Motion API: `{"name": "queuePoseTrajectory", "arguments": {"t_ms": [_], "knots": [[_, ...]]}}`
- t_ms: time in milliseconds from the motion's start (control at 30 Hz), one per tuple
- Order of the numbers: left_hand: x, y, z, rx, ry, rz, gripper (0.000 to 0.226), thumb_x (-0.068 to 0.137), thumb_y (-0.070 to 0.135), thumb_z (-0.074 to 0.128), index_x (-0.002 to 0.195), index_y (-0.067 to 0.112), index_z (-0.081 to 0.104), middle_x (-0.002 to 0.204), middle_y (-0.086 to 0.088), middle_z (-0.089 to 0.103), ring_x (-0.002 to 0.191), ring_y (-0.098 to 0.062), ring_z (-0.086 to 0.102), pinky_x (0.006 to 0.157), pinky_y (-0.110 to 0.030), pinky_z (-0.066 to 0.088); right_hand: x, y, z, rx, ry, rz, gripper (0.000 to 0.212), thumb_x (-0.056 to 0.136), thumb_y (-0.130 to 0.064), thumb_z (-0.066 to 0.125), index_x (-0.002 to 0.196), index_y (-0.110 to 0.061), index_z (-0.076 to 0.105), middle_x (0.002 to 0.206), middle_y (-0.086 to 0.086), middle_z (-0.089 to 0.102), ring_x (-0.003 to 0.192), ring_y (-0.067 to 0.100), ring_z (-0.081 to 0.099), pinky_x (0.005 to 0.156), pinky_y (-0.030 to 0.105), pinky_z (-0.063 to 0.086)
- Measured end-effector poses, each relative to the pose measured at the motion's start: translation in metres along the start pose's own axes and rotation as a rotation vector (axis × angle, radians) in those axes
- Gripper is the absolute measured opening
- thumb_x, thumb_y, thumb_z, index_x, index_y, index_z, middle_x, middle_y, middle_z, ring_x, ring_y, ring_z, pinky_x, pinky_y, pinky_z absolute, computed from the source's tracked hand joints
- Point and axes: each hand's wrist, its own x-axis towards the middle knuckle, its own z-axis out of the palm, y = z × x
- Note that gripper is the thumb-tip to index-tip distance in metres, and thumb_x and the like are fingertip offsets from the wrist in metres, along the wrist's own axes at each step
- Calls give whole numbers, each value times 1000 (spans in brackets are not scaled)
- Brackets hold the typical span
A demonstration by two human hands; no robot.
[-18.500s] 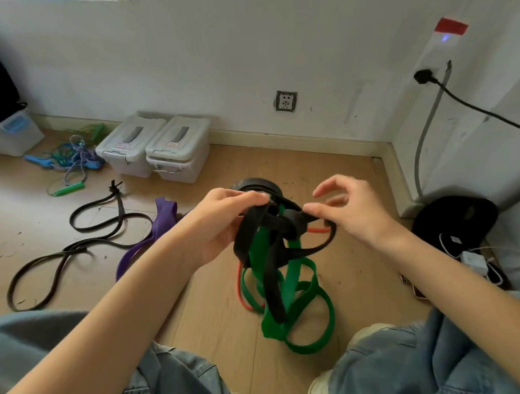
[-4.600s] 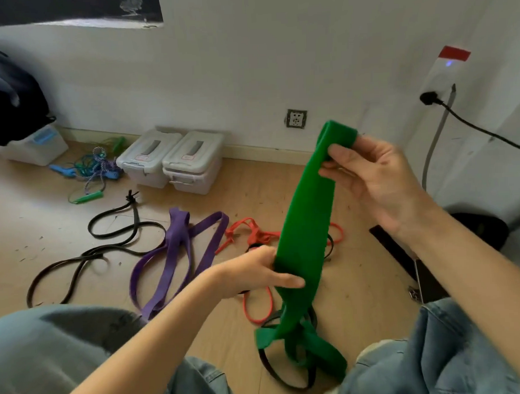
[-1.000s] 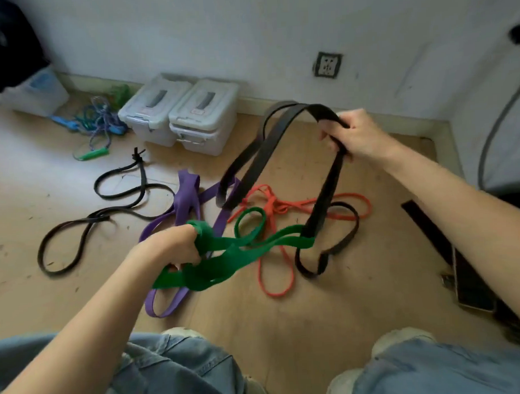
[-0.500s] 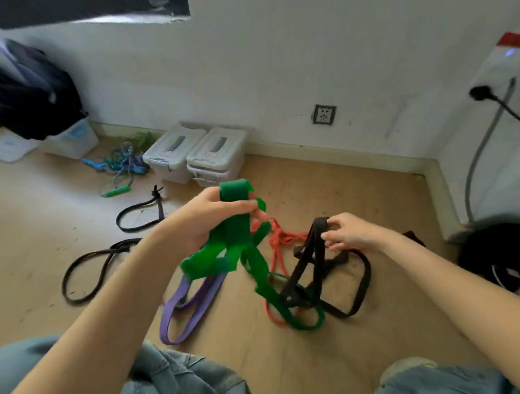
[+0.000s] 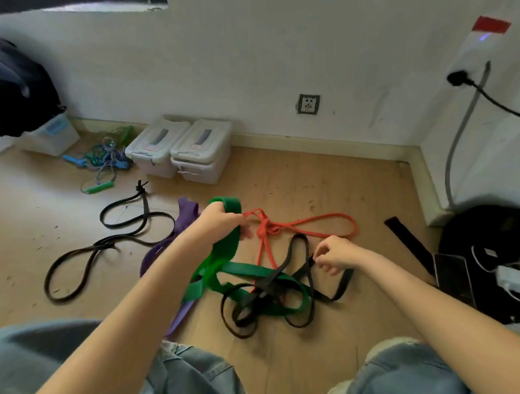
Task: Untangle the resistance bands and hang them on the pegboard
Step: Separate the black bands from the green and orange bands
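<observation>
My left hand [image 5: 218, 223] grips the upper loop of a wide green band [image 5: 249, 268] and holds it up off the wooden floor. The green band's lower loops lie tangled with a black band [image 5: 299, 248]. My right hand [image 5: 336, 254] pinches the top of that black band's loop low over the floor. A knotted red band [image 5: 312, 222] lies just behind the tangle. A purple band [image 5: 187, 211] runs under my left forearm. A second, thin black band [image 5: 87, 256] lies loose at the left. No pegboard is in view.
Two lidded white boxes [image 5: 201, 153] stand by the wall, with a heap of skipping ropes [image 5: 104, 156] to their left. A dark bag on a bin [image 5: 16, 99] sits far left. A phone [image 5: 453, 275], chargers and cables [image 5: 509, 278] lie at the right. My knees fill the bottom edge.
My right hand has dropped lower and to the right with the black band, which now lies mostly on the floor. My left hand still holds the green band, slightly lower.
</observation>
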Motion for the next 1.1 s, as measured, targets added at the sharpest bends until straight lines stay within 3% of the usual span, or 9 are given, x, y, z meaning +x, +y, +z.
{"name": "queuePoseTrajectory", "arguments": {"t_ms": [167,267,433,567,700,800,900,1000,1100], "knots": [[45,-68,54,35,-73,-198,41,81,0,64,117,-5,45,98,-22,64,88,-31,67,79,-43,55,34,61,46,-191,-132,216,10,89,-7,53,97,-3,57,94,13,59,84,25,58,63,28,49],[67,-98,88,17,-125,-252,32,79,-1,66,105,-2,48,58,-8,65,48,-14,65,51,-29,53,57,88,75,-277,-176,233,26,89,-9,56,115,-3,56,118,13,58,106,27,57,84,29,50],[97,-135,128,27,-168,-278,23,81,-3,57,103,4,54,64,-7,66,62,-25,65,76,-44,56,86,105,104,-362,-112,145,58,91,-3,49,144,-17,31,152,7,21,138,42,14,110,44,30],[108,-158,139,129,-199,-275,28,81,2,57,104,16,50,77,-7,65,65,-21,67,68,-36,56,99,107,108,-531,-72,119,42,92,-12,53,132,-14,39,132,12,48,132,37,27,97,42,38],[113,-171,133,147,-27,-221,22,84,5,54,105,11,50,68,1,59,41,-8,57,50,-25,45,108,96,89,-577,150,64,28,89,-6,52,116,-8,50,134,15,39,127,33,34,92,39,41],[115,-171,118,80,243,-191,24,83,11,55,106,7,51,75,-9,64,55,-17,59,59,-31,50,110,76,95,-508,242,-367,34,87,-14,53,120,-8,50,134,10,40,123,29,37,91,38,41],[119,-170,94,14,419,-165,25,80,13,55,104,11,49,90,-20,66,71,-28,64,75,-41,53,116,47,122,-478,84,-655,61,86,-29,59,140,-13,36,147,5,32,133,24,28,103,39,31],[121,-172,72,-24,438,-163,28,77,12,54,105,10,48,77,-18,64,65,-31,63,75,-50,54,126,23,144,-616,-105,-575,92,82,-39,66,150,-21,6,157,-3,9,139,25,15,109,43,22],[121,-179,60,-36,425,-221,30,76,9,54,105,9,51,67,-11,64,55,-25,60,70,-47,56,134,7,154,-773,-100,-468,75,86,-18,63,146,-13,19,149,7,27,130,33,30,99,42,34]]}}
